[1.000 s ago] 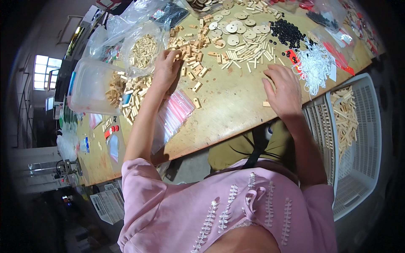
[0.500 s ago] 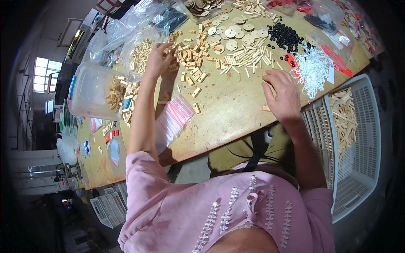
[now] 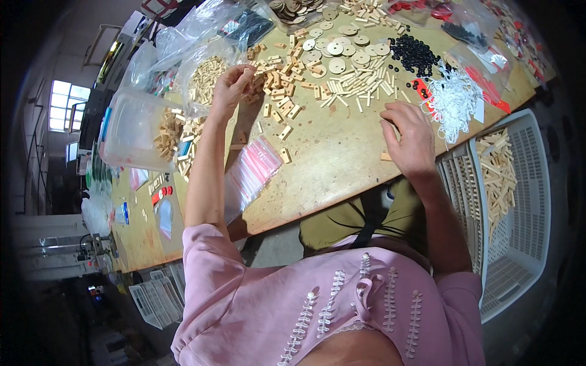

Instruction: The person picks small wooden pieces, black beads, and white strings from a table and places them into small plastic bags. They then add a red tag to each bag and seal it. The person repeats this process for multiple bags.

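My left hand (image 3: 231, 90) is closed in a pinch at the left edge of the pile of small drilled wooden blocks (image 3: 282, 85). Whatever its fingertips hold is too small to make out. Beside it lies a clear bag of short wooden pegs (image 3: 209, 76). My right hand (image 3: 410, 137) rests near the table's front edge, thumb apart from the loosely bent fingers, with nothing visible in it. One wooden block (image 3: 386, 157) lies by its wrist. Pink-striped clear zip bags (image 3: 256, 168) are stacked by my left forearm.
Wooden discs (image 3: 337, 49), thin wooden sticks (image 3: 360, 82) and black beads (image 3: 414, 55) cover the far table. White cords (image 3: 453, 107) lie at the right. A plastic tub (image 3: 134, 137) of blocks is tipped at the left. A white crate (image 3: 528, 201) holding wooden sticks stands right of the table.
My left hand has turned slightly, its fingers drawing together into a pinch with the thumb raised. The right hand has stayed in place.
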Available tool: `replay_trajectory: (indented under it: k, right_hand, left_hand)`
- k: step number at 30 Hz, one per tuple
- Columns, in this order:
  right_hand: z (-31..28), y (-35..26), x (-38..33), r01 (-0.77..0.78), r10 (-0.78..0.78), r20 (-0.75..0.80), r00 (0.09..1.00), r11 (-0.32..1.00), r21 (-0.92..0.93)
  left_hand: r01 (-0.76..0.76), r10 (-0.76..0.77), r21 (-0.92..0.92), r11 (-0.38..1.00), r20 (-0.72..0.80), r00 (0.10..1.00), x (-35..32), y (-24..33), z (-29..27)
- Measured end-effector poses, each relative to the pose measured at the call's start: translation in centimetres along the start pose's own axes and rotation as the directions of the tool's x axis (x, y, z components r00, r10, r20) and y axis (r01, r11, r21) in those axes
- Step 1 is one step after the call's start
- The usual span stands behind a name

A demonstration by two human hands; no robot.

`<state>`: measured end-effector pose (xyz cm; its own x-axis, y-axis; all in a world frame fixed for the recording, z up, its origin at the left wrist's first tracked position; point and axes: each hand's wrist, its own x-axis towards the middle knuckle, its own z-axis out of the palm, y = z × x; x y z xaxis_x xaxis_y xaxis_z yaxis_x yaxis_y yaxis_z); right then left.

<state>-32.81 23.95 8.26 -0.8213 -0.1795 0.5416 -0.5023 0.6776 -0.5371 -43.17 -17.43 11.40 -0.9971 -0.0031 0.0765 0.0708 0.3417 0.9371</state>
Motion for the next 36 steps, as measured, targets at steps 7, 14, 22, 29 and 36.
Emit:
replay_trajectory:
  k: [7, 14, 22, 29, 36]
  right_hand:
    - [-0.1, 0.2, 0.0, 0.015, -0.015, -0.010, 1.000, 1.000, -0.002]
    - [0.1, 0.4, 0.0, 0.018, -0.017, -0.023, 1.000, 1.000, 0.013]
    - [-0.6, 0.3, -0.1, 0.002, 0.007, -0.030, 1.000, 0.954, 0.301]
    - [-2.2, -0.5, -0.5, 0.178, -0.268, 0.216, 0.939, 0.915, 0.362]
    - [-3.6, -1.2, -0.6, 0.154, -0.237, 0.364, 0.901, 0.957, 0.244]
  left_hand:
    - [0.241, -0.250, -0.238, 0.941, -0.008, 0.968, 0.2, 1.5, 1.0]
    - [-0.064, 0.070, 0.064, 0.996, -0.101, 0.992, 0.7, 0.8, 1.0]
    - [0.082, -0.005, 0.625, 0.776, -0.124, 0.992, -6.5, 3.5, -1.1]
    - [0.117, -0.090, 0.541, 0.833, -0.076, 0.993, -15.9, 1.3, -3.5]
    - [0.103, -0.081, 0.614, 0.783, -0.063, 0.995, -17.0, 2.2, -2.4]
